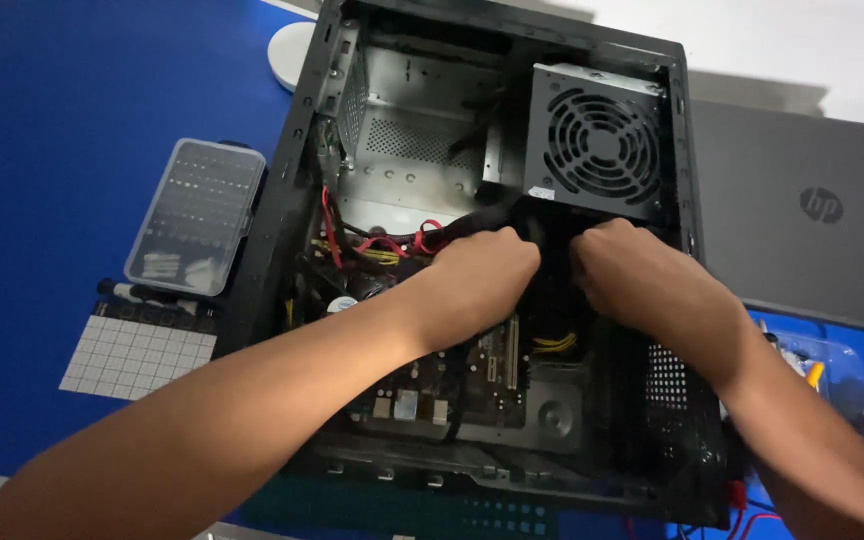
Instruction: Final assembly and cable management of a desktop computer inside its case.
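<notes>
Here, head view, looking down. Open black computer case (282,215) laid on its side on a blue table (72,100), side panel off. Inside, far right: grey power supply (597,140) with round fan grille. Far left: bare metal drive cage (407,125). Near: green-brown motherboard (452,385) with slots and rear ports. Left of centre: red, yellow and black cable bundle (392,245).

Left hand (477,280) reaching in from near left, curled into the middle of the case just below the power supply; fingers bent down into dark cabling, tips hidden, grasp not discernible. Right hand (637,275) reaching in from near right, just beside the left hand, not clearly touching it; fingers likewise curled under and hidden, cannot tell whether closed on anything. Yellow wires (555,343) visible directly near side of the gap between the hands.

Outside the case, left: clear plastic bit box (195,215), and nearer, a white gridded mat (134,355) with a dark tool (142,295) at its far edge. Far left: white round disc (292,52), partly behind the case. Right: closed grey laptop (802,215). Near right: clear plastic container (832,370), contents blurred.
</notes>
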